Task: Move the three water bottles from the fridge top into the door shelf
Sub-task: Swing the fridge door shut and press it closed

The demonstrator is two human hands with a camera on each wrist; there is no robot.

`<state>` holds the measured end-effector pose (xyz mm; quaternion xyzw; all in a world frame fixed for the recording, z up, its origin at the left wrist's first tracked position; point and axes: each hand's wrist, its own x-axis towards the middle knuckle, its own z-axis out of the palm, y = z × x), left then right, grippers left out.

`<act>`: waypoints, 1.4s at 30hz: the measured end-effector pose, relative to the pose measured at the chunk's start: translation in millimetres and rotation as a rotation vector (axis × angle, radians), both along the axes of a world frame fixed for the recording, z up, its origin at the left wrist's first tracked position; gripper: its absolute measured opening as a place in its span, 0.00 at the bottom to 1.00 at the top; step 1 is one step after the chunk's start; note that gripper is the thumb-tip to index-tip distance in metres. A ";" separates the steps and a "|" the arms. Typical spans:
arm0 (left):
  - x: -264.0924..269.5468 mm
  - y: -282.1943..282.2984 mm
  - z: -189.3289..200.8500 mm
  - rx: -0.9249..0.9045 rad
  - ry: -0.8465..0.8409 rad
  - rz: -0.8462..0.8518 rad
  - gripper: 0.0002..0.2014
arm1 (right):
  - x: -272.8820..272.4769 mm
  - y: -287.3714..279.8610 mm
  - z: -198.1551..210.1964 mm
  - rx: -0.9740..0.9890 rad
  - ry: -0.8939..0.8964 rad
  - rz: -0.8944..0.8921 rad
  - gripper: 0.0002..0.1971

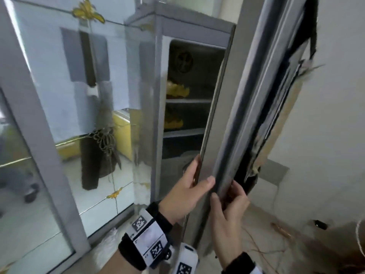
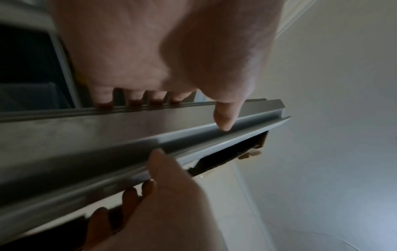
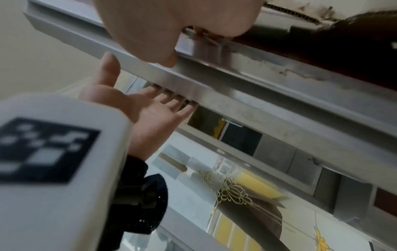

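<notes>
No water bottle shows in any view. The grey fridge door [image 1: 221, 115] stands partly open and I see it edge-on. My left hand [image 1: 192, 181] grips its inner edge at about mid height, fingers hooked behind it and thumb on the front. In the left wrist view the left hand [image 2: 180, 110] has its fingertips over the door's [image 2: 86, 135] edge. My right hand [image 1: 223, 194] holds the raised handle strip just to the right, fingers curled behind it. The right hand [image 3: 178, 44] pinches that strip [image 3: 257, 95], with the left hand [image 3: 146, 110] below.
The dark fridge inside [image 1: 189, 80] has shelves with yellow items [image 1: 177, 91]. A glossy flower-patterned glass panel [image 1: 79, 95] stands to the left. A pale wall [image 1: 325, 115] is close on the right, with cardboard and cables on the floor [image 1: 296, 244] below it.
</notes>
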<state>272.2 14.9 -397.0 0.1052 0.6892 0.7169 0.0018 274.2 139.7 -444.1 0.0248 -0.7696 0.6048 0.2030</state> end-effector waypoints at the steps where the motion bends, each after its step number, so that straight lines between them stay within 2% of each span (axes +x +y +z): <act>1: -3.8 -9.0 -0.6 0.016 -0.006 0.039 0.34 | -5.3 -10.5 -1.2 0.031 -0.009 0.027 0.29; 3: -14.4 -27.4 -1.0 0.024 -0.026 0.130 0.37 | -16.5 -33.0 -0.4 0.113 -0.022 0.100 0.32; 6: -35.5 -47.5 1.2 0.045 -0.035 0.247 0.37 | -29.6 -61.9 8.6 0.168 -0.058 0.245 0.32; 8: -48.5 -58.6 5.5 0.052 -0.036 0.302 0.41 | -38.8 -76.6 12.6 0.154 -0.069 0.324 0.32; 11: -68.3 -70.5 3.8 0.118 -0.044 0.348 0.52 | -55.5 -90.0 14.3 0.105 -0.101 0.420 0.31; 12: -74.3 -75.2 1.7 0.132 -0.066 0.347 0.52 | -61.0 -92.0 15.2 0.086 -0.116 0.450 0.32; 13: -78.2 -81.0 1.5 0.136 -0.078 0.335 0.48 | -66.0 -93.2 16.3 0.070 -0.127 0.480 0.32; 15: -84.4 -90.5 5.2 0.148 -0.062 0.346 0.29 | -79.1 -95.0 17.6 0.046 -0.140 0.540 0.30; 16: -87.4 -93.7 7.6 0.146 -0.051 0.300 0.23 | -86.3 -96.7 18.5 0.039 -0.145 0.569 0.29; 18: -89.6 -97.8 13.1 0.127 -0.050 0.238 0.23 | -99.2 -102.4 19.9 0.037 -0.146 0.622 0.28; 22: -103.7 -108.6 0.6 0.044 -0.058 0.280 0.23 | -112.3 -113.5 19.8 0.013 -0.123 0.630 0.33; 24: -106.2 -109.6 -2.3 0.062 -0.055 0.257 0.26 | -115.9 -116.7 16.0 0.011 -0.130 0.646 0.37; 27: -105.8 -108.4 2.0 0.081 -0.096 0.211 0.24 | -117.6 -119.7 8.1 0.004 -0.140 0.668 0.42; 31: -107.9 -107.0 1.2 0.098 -0.083 0.211 0.25 | -118.9 -122.9 -0.4 0.014 -0.127 0.650 0.38; 35: -111.6 -114.0 -7.4 0.031 -0.078 0.275 0.23 | -119.6 -122.2 1.7 0.059 -0.102 0.621 0.37; 38: -118.6 -120.6 -17.3 -0.027 -0.111 0.344 0.34 | -119.0 -120.6 5.9 0.118 -0.088 0.604 0.35; 42: -123.8 -117.1 -25.6 0.019 -0.111 0.332 0.46 | -115.9 -120.2 11.8 0.197 -0.069 0.556 0.36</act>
